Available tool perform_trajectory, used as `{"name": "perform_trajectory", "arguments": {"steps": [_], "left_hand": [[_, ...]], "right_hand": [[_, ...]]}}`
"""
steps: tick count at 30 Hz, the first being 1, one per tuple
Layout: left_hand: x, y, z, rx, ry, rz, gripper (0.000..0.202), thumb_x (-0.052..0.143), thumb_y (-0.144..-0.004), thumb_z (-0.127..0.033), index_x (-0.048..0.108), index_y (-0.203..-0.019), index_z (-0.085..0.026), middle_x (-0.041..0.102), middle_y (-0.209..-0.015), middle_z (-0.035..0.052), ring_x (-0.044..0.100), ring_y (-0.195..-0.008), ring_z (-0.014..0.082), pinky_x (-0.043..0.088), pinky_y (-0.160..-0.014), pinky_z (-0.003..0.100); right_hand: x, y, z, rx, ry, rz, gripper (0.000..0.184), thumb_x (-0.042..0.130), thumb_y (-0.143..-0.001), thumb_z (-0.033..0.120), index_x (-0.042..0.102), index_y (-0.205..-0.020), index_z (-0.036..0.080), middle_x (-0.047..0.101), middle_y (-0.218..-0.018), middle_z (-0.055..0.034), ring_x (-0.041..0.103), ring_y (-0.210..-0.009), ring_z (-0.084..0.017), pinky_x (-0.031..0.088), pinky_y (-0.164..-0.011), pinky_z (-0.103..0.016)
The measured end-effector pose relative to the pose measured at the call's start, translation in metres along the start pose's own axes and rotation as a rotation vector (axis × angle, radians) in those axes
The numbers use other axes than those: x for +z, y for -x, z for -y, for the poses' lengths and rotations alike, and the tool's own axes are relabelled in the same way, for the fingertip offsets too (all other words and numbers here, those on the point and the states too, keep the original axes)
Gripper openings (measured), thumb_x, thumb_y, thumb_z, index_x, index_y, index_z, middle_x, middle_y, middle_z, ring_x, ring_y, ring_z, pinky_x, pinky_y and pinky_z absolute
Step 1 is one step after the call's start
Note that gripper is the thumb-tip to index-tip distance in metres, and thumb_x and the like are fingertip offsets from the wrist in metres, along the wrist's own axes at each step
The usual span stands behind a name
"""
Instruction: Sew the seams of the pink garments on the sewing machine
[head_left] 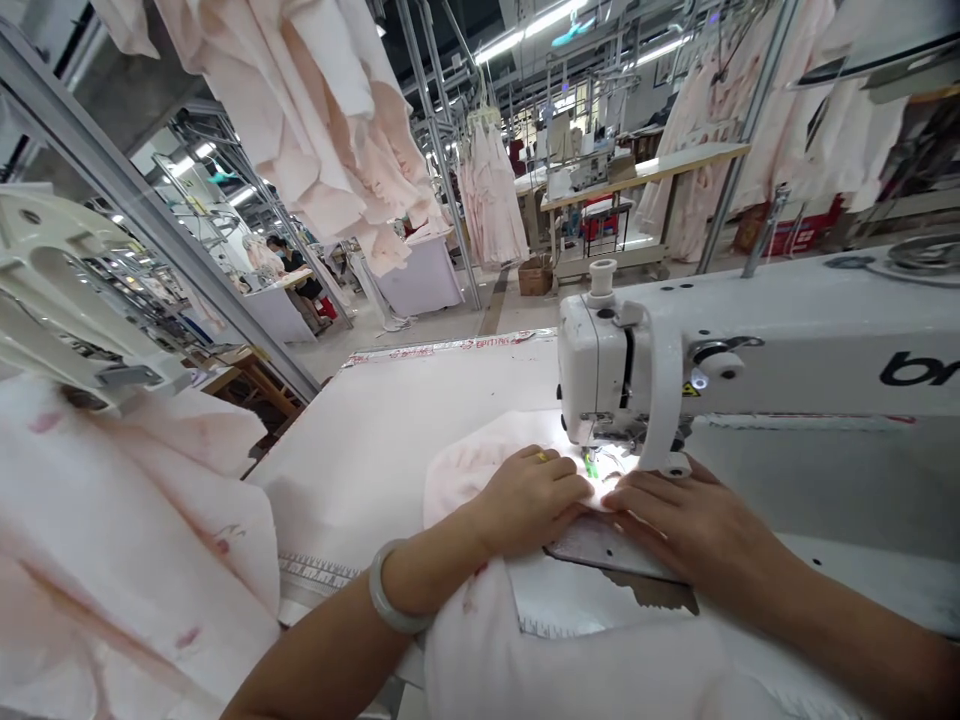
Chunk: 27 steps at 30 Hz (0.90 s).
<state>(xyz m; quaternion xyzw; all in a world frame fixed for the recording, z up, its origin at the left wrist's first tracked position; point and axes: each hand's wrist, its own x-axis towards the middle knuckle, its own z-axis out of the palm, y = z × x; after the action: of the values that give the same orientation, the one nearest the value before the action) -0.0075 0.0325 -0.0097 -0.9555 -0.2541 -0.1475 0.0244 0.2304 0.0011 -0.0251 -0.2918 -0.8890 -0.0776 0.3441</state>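
Left grip [529, 500] and right grip [679, 520] lie open and flat, fingers extended, holding nothing closed. Both press a pale pink fabric panel [472, 475] onto the white bench [375, 450]. Fingertips meet just before the presser foot [600, 430] of the sewing machine [787, 350]; neither hand is clearly nearer. Panel's long axis cannot be determined.

2 hands show: 1 left hand [529, 500] wearing 1 bangle [390, 590] and 1 ring [541, 457], and 1 right hand [697, 530]. They rest on 1 piece of pale pink fabric [480, 475] at 1 white sewing machine [675, 370]. Farther off are 1 more sewing machine [589, 170], 1 cardboard box [535, 277] on the floor [450, 325] and 1 co-worker [289, 262].
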Motion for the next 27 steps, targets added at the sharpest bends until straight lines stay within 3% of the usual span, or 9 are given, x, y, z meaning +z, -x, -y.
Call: {"name": "perform_trajectory", "arguments": {"steps": [3, 8, 12, 19, 23, 27], "left_hand": [[-0.001, 0.002, 0.001, 0.03, 0.075, -0.017, 0.026, 0.046, -0.108, -0.021, 0.072, -0.109, -0.019, 0.073, -0.097, 0.0058, 0.067, -0.092, 0.0194, 0.051, -0.092, 0.034], [-0.004, 0.007, 0.005, 0.151, 0.149, 0.039, 0.029, 0.048, -0.105, -0.014, 0.073, -0.12, -0.017, 0.078, -0.118, 0.0079, 0.069, -0.106, 0.0197, 0.053, -0.101, 0.034], [-0.005, 0.01, 0.004, 0.175, 0.132, 0.095, 0.03, 0.05, -0.104, -0.01, 0.072, -0.123, -0.017, 0.079, -0.119, 0.0084, 0.071, -0.112, 0.0203, 0.054, -0.104, 0.034], [0.0, 0.006, 0.006, 0.1, 0.045, 0.049, 0.029, 0.05, -0.109, -0.017, 0.071, -0.128, -0.015, 0.077, -0.127, 0.0111, 0.072, -0.119, 0.0205, 0.055, -0.107, 0.034], [0.005, 0.001, 0.012, 0.031, 0.001, 0.075, 0.025, 0.054, -0.107, -0.017, 0.072, -0.124, -0.015, 0.075, -0.131, 0.011, 0.072, -0.121, 0.0211, 0.054, -0.11, 0.034], [0.009, 0.0, 0.017, -0.006, -0.02, 0.094, 0.026, 0.055, -0.106, -0.016, 0.07, -0.127, -0.015, 0.074, -0.136, 0.0098, 0.069, -0.127, 0.022, 0.053, -0.113, 0.034]], "right_hand": [[-0.002, 0.001, 0.0, -0.02, 0.003, 0.009, 0.03, 0.041, -0.115, 0.022, 0.065, -0.097, 0.022, 0.074, -0.091, 0.0011, 0.069, -0.077, -0.016, 0.038, -0.102, -0.039], [-0.01, 0.004, 0.0, 0.031, -0.122, 0.188, 0.037, 0.037, -0.116, 0.026, 0.071, -0.101, 0.027, 0.07, -0.089, 0.0028, 0.068, -0.077, -0.015, 0.039, -0.104, -0.042], [-0.019, 0.003, 0.0, 0.04, -0.126, 0.246, 0.031, 0.042, -0.113, 0.029, 0.072, -0.11, 0.031, 0.071, -0.098, 0.001, 0.069, -0.084, -0.017, 0.039, -0.108, -0.044], [-0.01, 0.012, -0.008, 0.031, 0.009, 0.199, 0.032, 0.043, -0.113, 0.043, 0.068, -0.131, 0.034, 0.077, -0.109, -0.0011, 0.071, -0.103, -0.024, 0.035, -0.115, -0.049], [-0.002, 0.015, -0.013, 0.039, 0.088, 0.148, 0.036, 0.041, -0.113, 0.048, 0.068, -0.131, 0.032, 0.078, -0.108, -0.004, 0.069, -0.11, -0.028, 0.028, -0.12, -0.054], [-0.003, 0.014, -0.016, 0.058, 0.077, 0.213, 0.034, 0.045, -0.111, 0.049, 0.069, -0.127, 0.03, 0.077, -0.1, -0.0053, 0.07, -0.105, -0.031, 0.036, -0.112, -0.057]]}}
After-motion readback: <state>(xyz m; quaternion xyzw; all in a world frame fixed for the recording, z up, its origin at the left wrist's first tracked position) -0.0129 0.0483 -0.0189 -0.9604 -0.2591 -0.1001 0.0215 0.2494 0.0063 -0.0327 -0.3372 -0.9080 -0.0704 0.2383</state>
